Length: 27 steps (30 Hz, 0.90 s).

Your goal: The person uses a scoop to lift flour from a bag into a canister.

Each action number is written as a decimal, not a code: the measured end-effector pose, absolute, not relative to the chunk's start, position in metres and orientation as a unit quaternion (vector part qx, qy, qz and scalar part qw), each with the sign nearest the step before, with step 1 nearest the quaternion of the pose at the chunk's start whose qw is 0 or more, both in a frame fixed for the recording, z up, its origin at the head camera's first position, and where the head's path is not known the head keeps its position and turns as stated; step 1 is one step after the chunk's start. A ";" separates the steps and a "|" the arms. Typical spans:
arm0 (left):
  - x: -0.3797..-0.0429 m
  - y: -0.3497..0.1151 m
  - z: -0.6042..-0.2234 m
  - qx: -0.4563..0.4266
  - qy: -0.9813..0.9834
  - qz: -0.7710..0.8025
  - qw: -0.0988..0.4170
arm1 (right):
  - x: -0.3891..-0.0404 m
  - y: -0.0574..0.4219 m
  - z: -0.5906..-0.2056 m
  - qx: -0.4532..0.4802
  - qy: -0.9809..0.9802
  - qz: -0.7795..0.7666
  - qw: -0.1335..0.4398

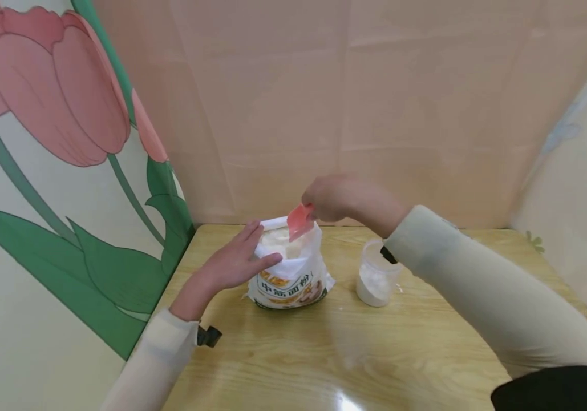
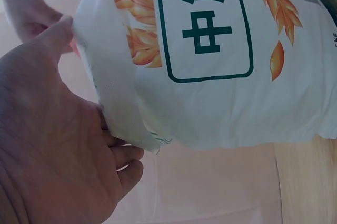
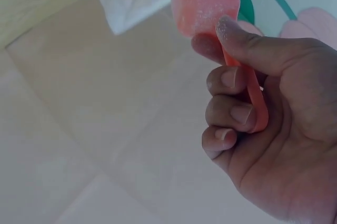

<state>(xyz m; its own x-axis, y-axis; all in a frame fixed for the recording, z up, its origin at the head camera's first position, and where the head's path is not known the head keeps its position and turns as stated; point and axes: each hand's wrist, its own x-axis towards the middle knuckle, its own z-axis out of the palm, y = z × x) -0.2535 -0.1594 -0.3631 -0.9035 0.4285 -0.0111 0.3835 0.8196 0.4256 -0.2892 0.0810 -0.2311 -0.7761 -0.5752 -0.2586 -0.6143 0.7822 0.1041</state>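
Observation:
A white flour bag (image 1: 283,285) stands on the table with its top folded open and pale flour (image 1: 275,240) inside. At the bag's left rim, my left hand (image 1: 234,260) holds the edge, thumb along the front and fingers round the side. The left wrist view shows some of those fingers bent behind the rim (image 2: 113,113). Above the bag's mouth, my right hand (image 1: 339,197) grips a pink scoop (image 1: 299,221) by its handle, blade tilted down toward the flour. White powder dusts the scoop (image 3: 205,3) and my right thumb in the right wrist view.
Right of the bag stands a clear plastic cup (image 1: 375,279) partly filled with white powder, below my right forearm. The wooden table (image 1: 283,354) meets a pink cloth backdrop (image 1: 349,103) behind. A tulip-painted wall (image 1: 57,80) borders the left.

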 end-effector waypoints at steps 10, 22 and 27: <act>-0.250 -0.157 -0.363 0.204 0.949 0.232 0.059 | -0.307 0.068 -0.264 -0.308 0.944 0.093 0.078; -0.247 -0.159 -0.364 0.197 0.951 0.232 0.054 | -0.311 0.054 -0.294 -0.283 0.957 0.048 0.047; -0.247 -0.158 -0.359 0.199 0.949 0.237 0.055 | -0.315 0.046 -0.302 -0.294 0.954 0.039 0.037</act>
<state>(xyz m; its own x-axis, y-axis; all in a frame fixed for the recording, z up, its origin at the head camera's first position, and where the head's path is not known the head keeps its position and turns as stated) -0.2466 -0.1582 -0.3588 -0.9145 0.4045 -0.0100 0.3523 0.8082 0.4718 -0.3155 0.0462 -0.3015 -0.8246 -0.5580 -0.0933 -0.5638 0.8242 0.0537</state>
